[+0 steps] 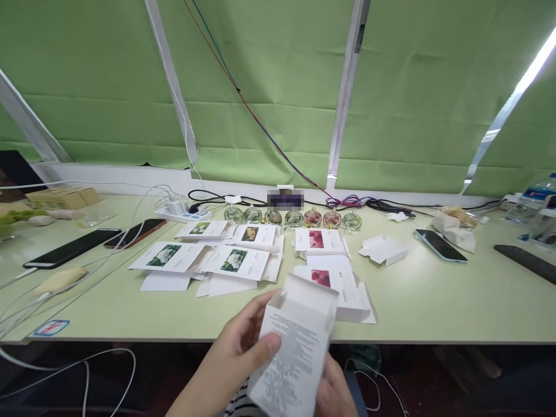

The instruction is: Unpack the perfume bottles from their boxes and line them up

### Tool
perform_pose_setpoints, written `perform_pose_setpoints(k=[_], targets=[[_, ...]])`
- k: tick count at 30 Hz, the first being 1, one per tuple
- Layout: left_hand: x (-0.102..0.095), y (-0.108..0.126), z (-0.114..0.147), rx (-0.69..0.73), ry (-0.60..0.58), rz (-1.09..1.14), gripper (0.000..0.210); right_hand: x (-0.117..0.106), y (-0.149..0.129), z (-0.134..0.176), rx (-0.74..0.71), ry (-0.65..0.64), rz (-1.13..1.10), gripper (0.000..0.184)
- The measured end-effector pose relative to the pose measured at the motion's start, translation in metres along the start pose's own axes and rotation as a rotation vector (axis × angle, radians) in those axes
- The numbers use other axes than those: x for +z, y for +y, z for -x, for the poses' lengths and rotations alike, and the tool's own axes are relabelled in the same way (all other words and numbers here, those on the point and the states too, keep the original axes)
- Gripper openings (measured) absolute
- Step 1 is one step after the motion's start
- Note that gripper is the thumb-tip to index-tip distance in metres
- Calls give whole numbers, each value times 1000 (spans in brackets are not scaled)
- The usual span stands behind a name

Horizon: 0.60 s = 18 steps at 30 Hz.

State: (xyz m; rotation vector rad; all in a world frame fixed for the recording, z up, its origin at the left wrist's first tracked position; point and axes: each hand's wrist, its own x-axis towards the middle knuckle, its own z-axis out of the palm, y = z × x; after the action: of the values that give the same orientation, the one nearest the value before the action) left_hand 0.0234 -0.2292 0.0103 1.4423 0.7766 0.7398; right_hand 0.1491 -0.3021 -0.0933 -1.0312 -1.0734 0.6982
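Observation:
A white cardboard box [286, 359] with dense grey print is held up in front of the table's edge, its top flap standing open. My left hand [238, 347] grips its left side, thumb pressed on the printed face. At the lower right edge, my right hand [334, 388] is closed around the same box, its fingers partly hidden. Beyond lie white flower-picture boxes [237, 262] on the left and boxes with red pictures [321, 240] on the right, several with flaps out. Behind them stands a row of round glass bottles [293, 218] with green, yellowish or red contents.
A small white carton [383, 250] and a light-cased phone [441, 245] lie to the right, near a dark flat device [525, 262]. At left are two more phones [73, 248], loose white cables and a power strip [186, 215]. A water bottle [536, 194] stands far right.

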Motion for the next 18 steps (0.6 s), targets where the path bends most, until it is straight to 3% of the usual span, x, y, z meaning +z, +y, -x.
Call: perform_pose_setpoints(k=[3, 7, 12, 15, 18], targets=[[1, 0, -2, -22, 137, 98, 66, 2, -15, -16, 210, -138, -373, 57], [1, 3, 0, -19, 187, 151, 62, 1, -26, -26, 307, -153, -516, 42], [-6, -4, 4, -5, 142, 143, 57, -1, -31, -26, 332, -34, -585, 35], [-8, -12, 5, 1, 53, 153, 58, 0, -36, -28, 378, 137, -695, 47], [0, -15, 6, 7, 58, 223, 54, 5, -38, -28, 369, 249, -729, 63]])
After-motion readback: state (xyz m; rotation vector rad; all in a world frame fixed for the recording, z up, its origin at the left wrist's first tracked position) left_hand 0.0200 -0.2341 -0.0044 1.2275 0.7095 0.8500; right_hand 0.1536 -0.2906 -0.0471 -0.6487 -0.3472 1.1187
